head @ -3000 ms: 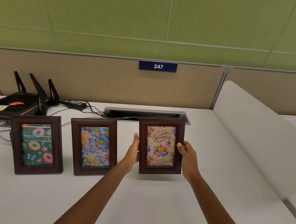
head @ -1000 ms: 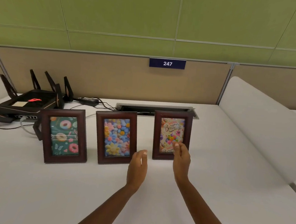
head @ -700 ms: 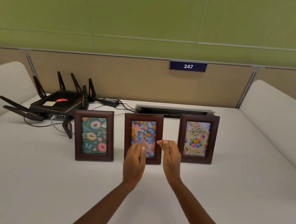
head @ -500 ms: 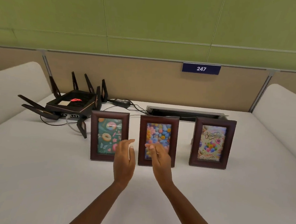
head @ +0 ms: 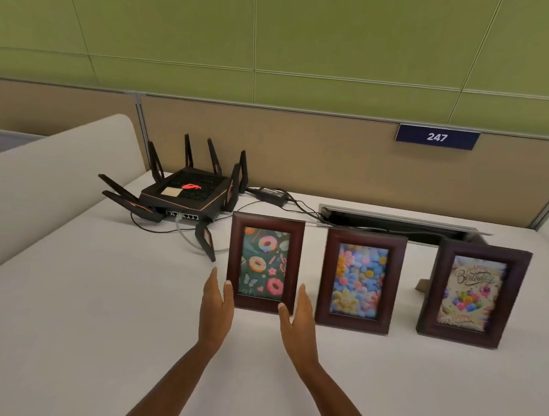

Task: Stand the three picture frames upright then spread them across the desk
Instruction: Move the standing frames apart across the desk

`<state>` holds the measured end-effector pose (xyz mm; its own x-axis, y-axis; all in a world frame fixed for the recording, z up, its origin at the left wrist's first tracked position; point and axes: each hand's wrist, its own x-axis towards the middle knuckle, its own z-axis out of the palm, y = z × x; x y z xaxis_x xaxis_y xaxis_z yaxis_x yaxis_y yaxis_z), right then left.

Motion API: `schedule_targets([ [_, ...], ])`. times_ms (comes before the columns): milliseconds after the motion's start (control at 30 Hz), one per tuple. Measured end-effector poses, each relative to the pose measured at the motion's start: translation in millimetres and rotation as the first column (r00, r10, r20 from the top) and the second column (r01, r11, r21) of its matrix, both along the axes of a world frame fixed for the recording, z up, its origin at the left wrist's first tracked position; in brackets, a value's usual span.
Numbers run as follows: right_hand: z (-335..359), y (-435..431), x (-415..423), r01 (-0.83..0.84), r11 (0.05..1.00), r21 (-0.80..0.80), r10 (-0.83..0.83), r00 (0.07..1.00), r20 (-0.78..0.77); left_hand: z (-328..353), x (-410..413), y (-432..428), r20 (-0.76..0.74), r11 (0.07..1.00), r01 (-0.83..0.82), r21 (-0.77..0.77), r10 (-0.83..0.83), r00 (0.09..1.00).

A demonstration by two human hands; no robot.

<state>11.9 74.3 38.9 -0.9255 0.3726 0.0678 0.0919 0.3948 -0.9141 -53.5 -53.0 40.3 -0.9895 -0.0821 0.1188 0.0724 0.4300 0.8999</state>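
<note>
**Hands set to shift the doughnut frame leftward**

Left hand and right hand flank the dark wooden doughnut-print picture frame, fingers straight and open, gripping nothing. Advice: pinch both side rails low, slide it toward the white desk's left edge, clear of the black antennaed router. Flower-print frame and birthday-print frame stand upright rightward. Half a second ago, the hands were before the flower frame.

Green wall panels rise above a tan partition bearing a blue 247 sign.
</note>
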Motion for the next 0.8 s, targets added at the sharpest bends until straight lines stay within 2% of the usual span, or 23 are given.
schedule_targets([
  [167, -9.5, -5.5, -12.4, 0.071, 0.996, -0.058, -0.069, 0.997, 0.038, -4.6, -17.7, -9.1, 0.096, 0.99, 0.136, 0.041, -0.139, 0.986],
  [400, -10.8, -8.3, -28.7, 0.177, 0.977, -0.122, -0.174, 0.984, 0.035, -3.1, -31.8, -10.1, 0.08, 0.959, 0.27, 0.08, -0.276, 0.958],
  [667, -7.2, 4.5, -44.3, 0.243, 0.946, -0.217, -0.224, 0.968, 0.108, -0.6, -41.4, -17.6, 0.137, 0.947, 0.313, 0.078, -0.321, 0.937],
  [800, -3.5, 7.7, -46.3, 0.193, 0.924, -0.33, -0.173, 0.981, 0.089, 1.4, -45.1, -23.0, 0.134, 0.944, 0.304, 0.128, -0.32, 0.938],
])
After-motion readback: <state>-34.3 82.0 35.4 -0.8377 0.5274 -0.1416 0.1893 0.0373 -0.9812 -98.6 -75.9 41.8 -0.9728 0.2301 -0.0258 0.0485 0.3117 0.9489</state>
